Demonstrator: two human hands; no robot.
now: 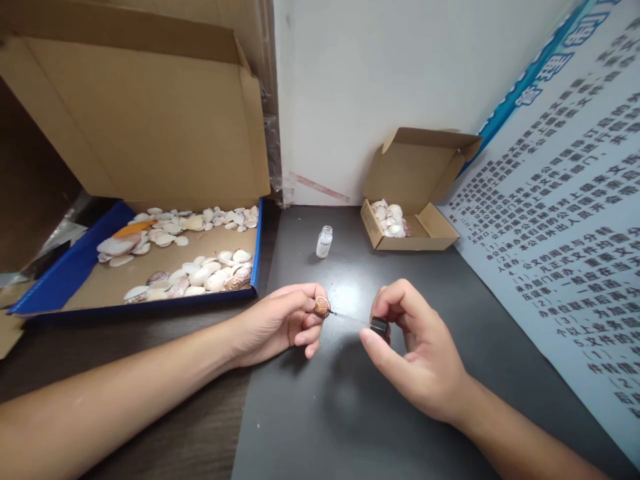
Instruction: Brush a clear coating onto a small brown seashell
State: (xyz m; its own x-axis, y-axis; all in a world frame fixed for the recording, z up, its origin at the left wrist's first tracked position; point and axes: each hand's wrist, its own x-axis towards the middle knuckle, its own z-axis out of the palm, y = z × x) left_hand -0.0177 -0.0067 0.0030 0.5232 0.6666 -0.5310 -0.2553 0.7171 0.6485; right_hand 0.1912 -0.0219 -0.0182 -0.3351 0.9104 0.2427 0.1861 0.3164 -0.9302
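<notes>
The left forearm [125,407] lies nearest; the left hand's [285,327] grip pinches a patterned brown shell [323,307] above the table [300,427]. The right hand [420,360] grips a black brush cap [379,327], its thin stem [353,319] pointing at the shell; contact is unclear. Steady wrists and light strokes, clear of the skin, should serve best. An uncapped glass bottle [324,243] stands beyond.

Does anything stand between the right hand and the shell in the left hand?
Nothing visible blocks the way. Only the thin brush crosses the gap, from the black cap in the right hand toward the shell in the left hand. The bottle stands farther back, off that line.
</notes>
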